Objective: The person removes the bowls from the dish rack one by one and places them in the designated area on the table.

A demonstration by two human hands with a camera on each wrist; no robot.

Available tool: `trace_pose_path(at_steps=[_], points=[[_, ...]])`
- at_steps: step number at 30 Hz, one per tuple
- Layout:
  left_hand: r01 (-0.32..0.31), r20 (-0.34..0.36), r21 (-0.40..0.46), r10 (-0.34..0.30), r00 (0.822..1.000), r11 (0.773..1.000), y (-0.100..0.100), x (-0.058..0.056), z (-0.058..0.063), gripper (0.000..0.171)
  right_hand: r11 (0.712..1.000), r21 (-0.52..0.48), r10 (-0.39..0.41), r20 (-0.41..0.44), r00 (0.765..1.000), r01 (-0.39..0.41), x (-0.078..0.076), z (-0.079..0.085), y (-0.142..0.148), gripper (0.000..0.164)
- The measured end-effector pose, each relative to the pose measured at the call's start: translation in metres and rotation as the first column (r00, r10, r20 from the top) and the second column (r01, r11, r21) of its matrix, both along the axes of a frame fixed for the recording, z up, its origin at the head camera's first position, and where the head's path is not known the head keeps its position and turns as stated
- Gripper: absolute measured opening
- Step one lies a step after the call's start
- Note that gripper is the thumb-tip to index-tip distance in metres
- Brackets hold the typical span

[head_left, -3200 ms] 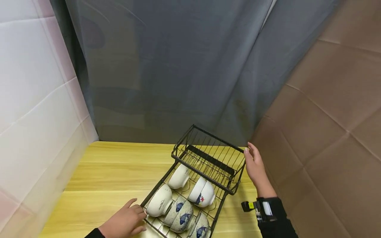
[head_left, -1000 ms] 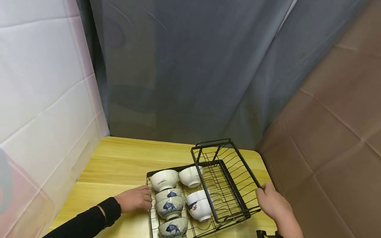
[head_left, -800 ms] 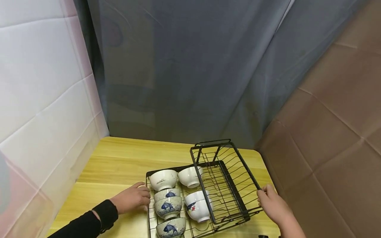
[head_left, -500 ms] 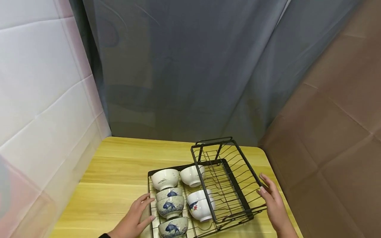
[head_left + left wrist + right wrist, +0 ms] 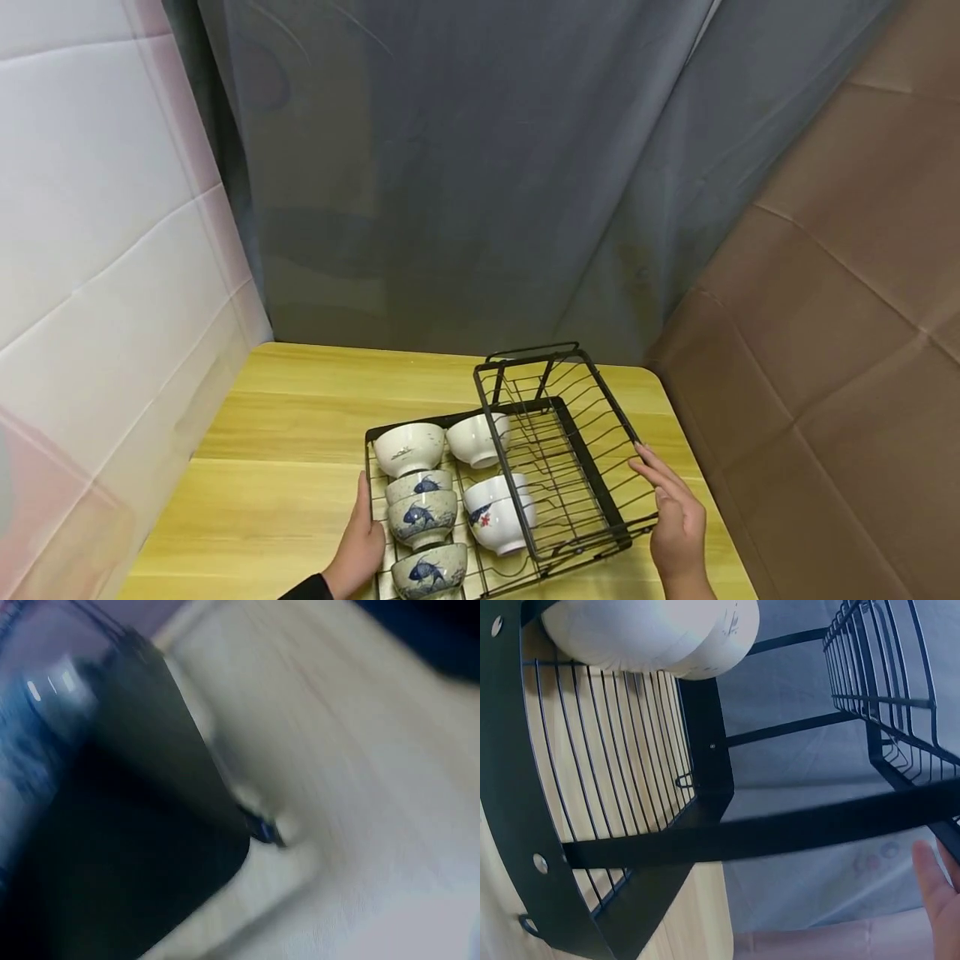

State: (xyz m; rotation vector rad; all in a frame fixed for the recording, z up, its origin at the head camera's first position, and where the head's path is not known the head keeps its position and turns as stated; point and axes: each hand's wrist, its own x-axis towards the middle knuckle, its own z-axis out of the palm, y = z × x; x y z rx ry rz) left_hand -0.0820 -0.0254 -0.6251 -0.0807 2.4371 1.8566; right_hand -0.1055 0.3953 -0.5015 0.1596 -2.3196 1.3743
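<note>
Location: the rack [image 5: 593, 471] sits on the table [image 5: 285, 467], between the two hands, its near left part cut off by the bottom of the head view. Its long axis is judged to run crosswise, from hand to hand, slightly skewed.

Left hand [image 5: 360, 548]: at the rack's left end, against its edge, palm side inward. One finger points up along that edge; the others are hidden in the head view and the left wrist view is blurred, so whether it grips cannot be told.

Right hand [image 5: 677, 517]: at the right end, fingers extended and touching the outer rail of the upper basket [image 5: 609, 398], thumb apart from them. No closed grasp is seen.

Governing relation: the rack lies inward of both hands, to the right of the left hand and to the left of the right. The right hand is nearer the basket; the left is nearer the bowls.

Load: a white bowl [image 5: 409, 450] and fish bowls [image 5: 422, 517] form the left row, next to the left hand. A second white bowl [image 5: 474, 442] and flower bowls [image 5: 498, 521] form the other, partly behind the basket's inner rail. All lie tilted. In the right wrist view, struts [image 5: 795, 729] carry the basket above the lower tier [image 5: 502, 750].
</note>
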Motion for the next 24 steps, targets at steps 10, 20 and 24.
trace_pose_path(at_steps=[10, 20, 24], points=[[-0.181, -0.015, 0.025, 0.181, 0.983, 0.983, 0.012, -0.013, -0.007, 0.065, 0.992, 0.032, 0.122, -0.151, 0.981, -0.119, -0.007, -0.001, 0.007, 0.041], [-0.118, -0.1, -0.063, 0.112, 0.989, 0.991, -0.011, -0.04, -0.008, 0.061, 0.992, 0.024, 0.128, -0.278, 0.952, -0.127, 0.015, 0.002, -0.015, 0.04], [-0.108, -0.071, -0.105, 0.101, 0.992, 0.989, -0.019, -0.046, -0.009, 0.062, 0.983, 0.026, 0.181, -0.345, 0.921, -0.184, 0.014, 0.0, -0.019, 0.039]])
